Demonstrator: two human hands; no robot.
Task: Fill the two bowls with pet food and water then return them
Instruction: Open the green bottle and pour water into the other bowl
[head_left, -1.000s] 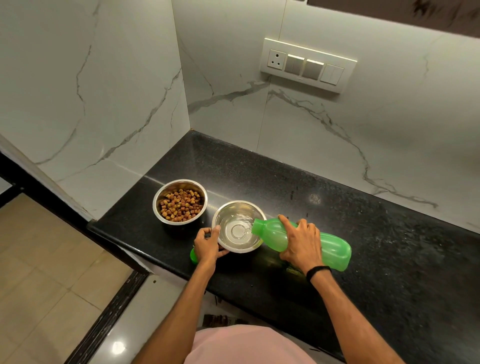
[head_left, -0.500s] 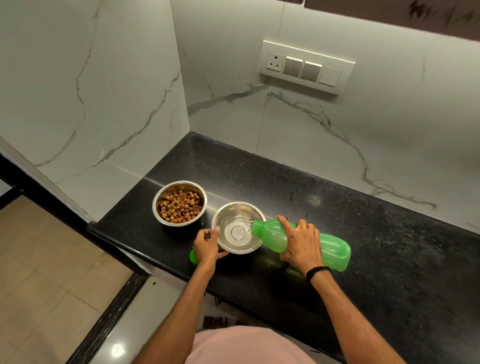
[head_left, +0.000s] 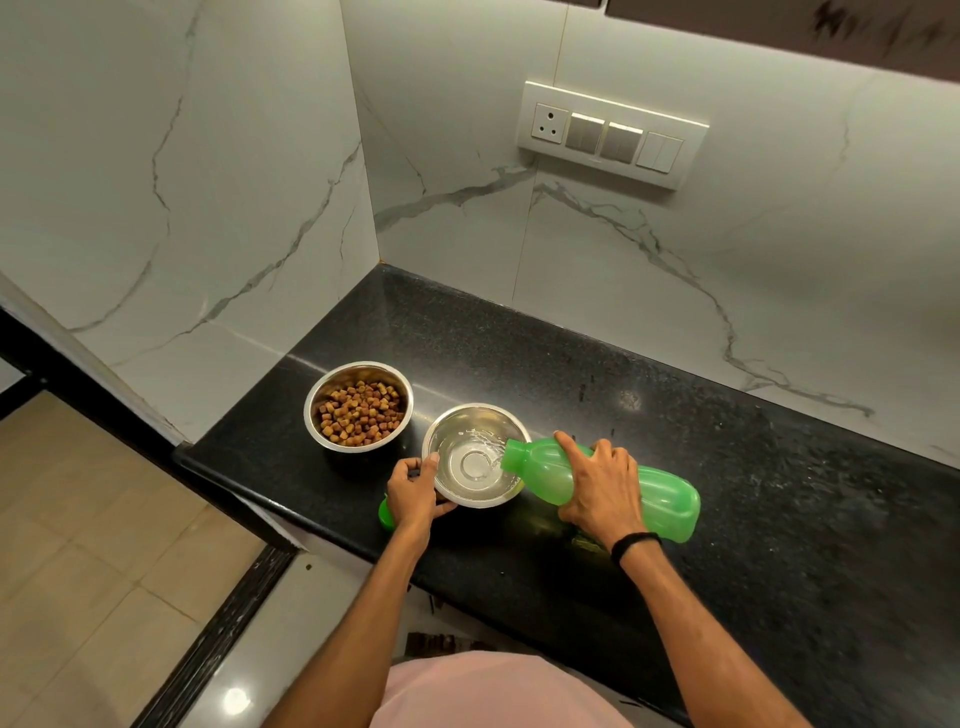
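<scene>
Both hands are busy: the right hand (head_left: 602, 488) grips a green bottle (head_left: 660, 493) tipped almost flat, its open mouth over the rim of a steel bowl (head_left: 470, 460) with water running into it, while the left hand (head_left: 413, 493) clasps that bowl's near-left edge. A green cap (head_left: 383, 514) peeks out just beside the left wrist. Left of and behind this bowl, close by, a second steel bowl (head_left: 317, 415) holds brown pet food (head_left: 358, 413). Everything rests on the black desk (head_left: 779, 519) in a marble corner, under a switch plate (head_left: 613, 135).
</scene>
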